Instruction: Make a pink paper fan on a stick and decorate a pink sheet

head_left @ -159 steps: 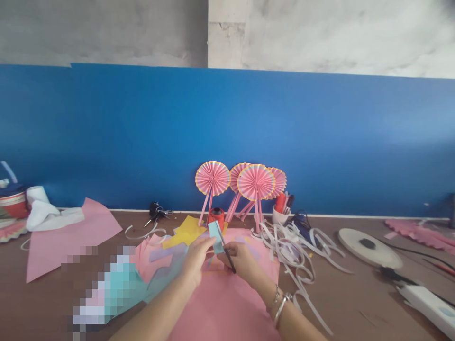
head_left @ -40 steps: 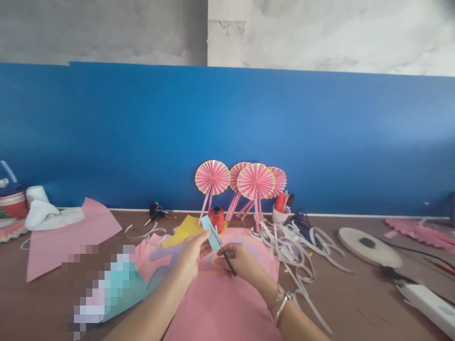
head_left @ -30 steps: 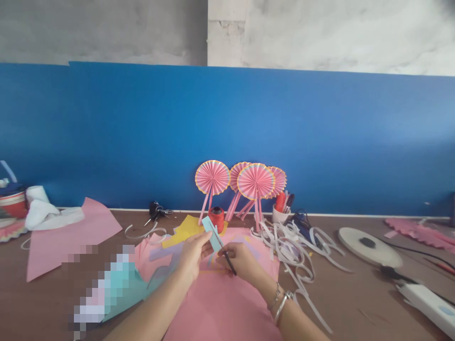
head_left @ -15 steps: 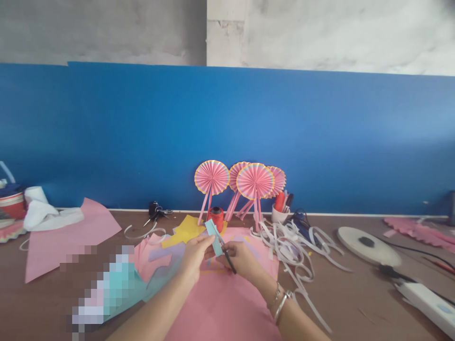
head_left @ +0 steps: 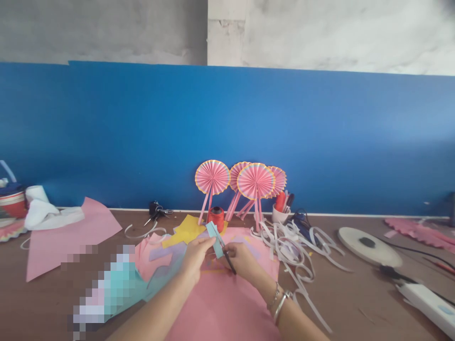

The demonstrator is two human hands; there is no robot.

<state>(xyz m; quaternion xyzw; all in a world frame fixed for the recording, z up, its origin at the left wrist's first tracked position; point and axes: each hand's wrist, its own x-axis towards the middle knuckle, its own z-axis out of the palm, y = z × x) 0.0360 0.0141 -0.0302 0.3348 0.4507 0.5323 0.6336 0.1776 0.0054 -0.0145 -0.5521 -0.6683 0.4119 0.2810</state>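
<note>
A small light blue strip of paper (head_left: 217, 246) is pinched between the thumb and fingers of my left hand (head_left: 192, 260). My right hand (head_left: 243, 260) grips a pair of scissors (head_left: 231, 265) with dark handles, its fingers wrapped round them. The blades lie along the strip, pointing up and to the left; whether they are parted is too small to make out. Below both hands spreads a large pink sheet of paper (head_left: 216, 308). Beyond them are a red spool of thread (head_left: 216, 219) and yellow paper (head_left: 188, 230).
Pleated pink paper fans (head_left: 212, 177) lean against the blue board (head_left: 142, 128). Tangled white strips (head_left: 295, 251) lie to the right, near a white round disc (head_left: 369, 247) and a power strip (head_left: 430, 303). Keys (head_left: 156, 211) and pink paper (head_left: 67, 244) are on the left.
Hardly anything differs. The light blue strip and the scissors have shifted very slightly between my hands, and both hands keep their grip.
</note>
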